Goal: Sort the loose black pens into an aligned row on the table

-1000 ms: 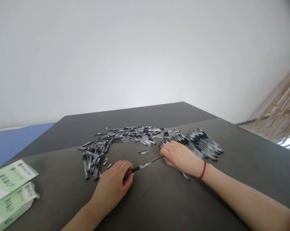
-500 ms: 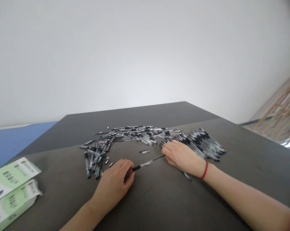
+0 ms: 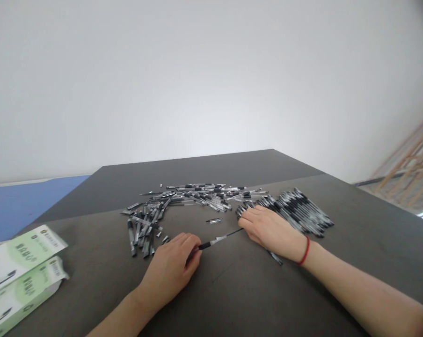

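Note:
My left hand is closed on a clear pen barrel with a black grip, held low over the dark table. A thin dark refill spans from the barrel's far end to my right hand, whose fingers are pinched around its other end. Those right fingertips are partly hidden behind the hand. Under the right wrist lies another pen piece. A single pen cap rests on the table between and beyond the hands.
Loose pen parts lie heaped on the left, with more scattered parts along the back. Beyond my right hand, pens lie side by side in a row. Two green and white boxes sit at the left edge of the table.
The whole view has shifted slightly, so everything appears a little further right. Both hands keep their grip on the barrel and refill, with hardly any movement between them.

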